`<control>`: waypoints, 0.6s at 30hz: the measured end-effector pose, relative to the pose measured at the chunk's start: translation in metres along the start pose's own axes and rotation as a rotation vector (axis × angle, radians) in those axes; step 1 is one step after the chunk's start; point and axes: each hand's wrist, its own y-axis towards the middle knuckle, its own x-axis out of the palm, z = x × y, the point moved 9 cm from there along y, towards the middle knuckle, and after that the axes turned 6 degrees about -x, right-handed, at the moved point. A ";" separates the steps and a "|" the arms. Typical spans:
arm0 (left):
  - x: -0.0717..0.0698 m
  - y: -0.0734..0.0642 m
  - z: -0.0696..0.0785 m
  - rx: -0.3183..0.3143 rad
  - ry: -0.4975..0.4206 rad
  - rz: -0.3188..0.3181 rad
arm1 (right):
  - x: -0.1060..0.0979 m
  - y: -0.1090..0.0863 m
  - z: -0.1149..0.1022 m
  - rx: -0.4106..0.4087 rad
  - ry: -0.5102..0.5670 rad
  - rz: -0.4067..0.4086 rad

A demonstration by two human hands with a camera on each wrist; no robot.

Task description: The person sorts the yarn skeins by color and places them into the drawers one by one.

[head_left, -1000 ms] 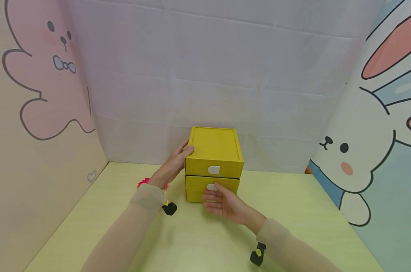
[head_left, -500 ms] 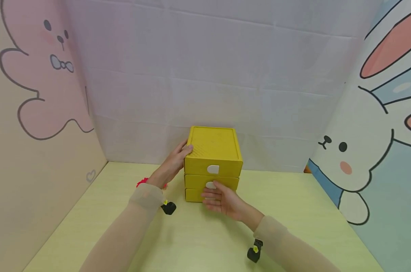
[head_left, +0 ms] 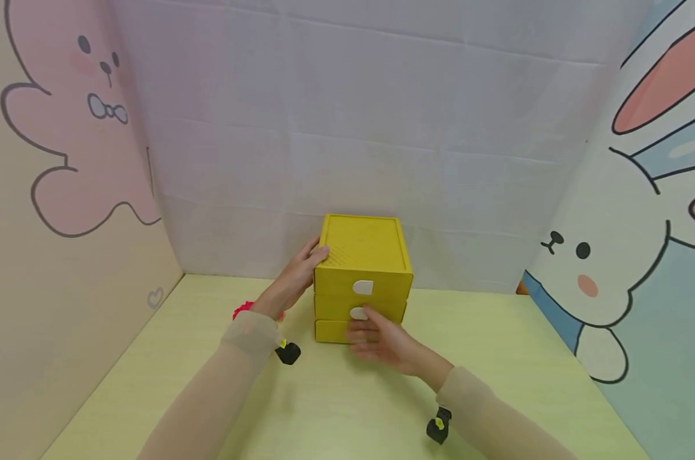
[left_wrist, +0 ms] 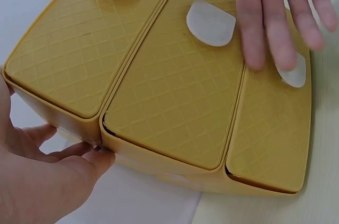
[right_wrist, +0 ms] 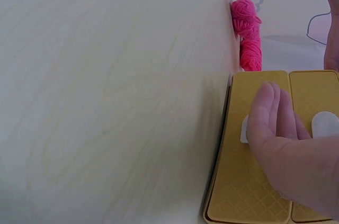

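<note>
A yellow drawer box (head_left: 365, 243) with three stacked drawers and white tabs stands at the back of the table. On its left side lies my left hand (head_left: 290, 281), thumb on the top edge and fingers against the side wall (left_wrist: 159, 163). My right hand (head_left: 390, 345) is before the lower drawers, fingers straight and thumb by the middle drawer's white tab (left_wrist: 211, 23). Whether the thumb touches that tab cannot be told. The bottom drawer's white tab (left_wrist: 294, 70) is partly behind the right fingers, and the top drawer's white tab (head_left: 363, 287) is uncovered.
Pink yarn (right_wrist: 246, 28) lies on the table left of the box, partly behind the left wrist in the head view. A white cloth (head_left: 359, 128) hangs behind the box. Printed panels (head_left: 600, 306) (head_left: 94, 287) flank the pale table (head_left: 301, 409).
The dark gap beneath the top drawer has gone, and the seam between middle and bottom drawers has appeared; the middle drawer seems slid slightly inward. Both hands stay almost in place.
</note>
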 end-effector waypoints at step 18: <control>0.001 -0.002 0.000 -0.020 0.005 0.024 | -0.095 -0.054 -0.065 -0.013 -0.606 0.145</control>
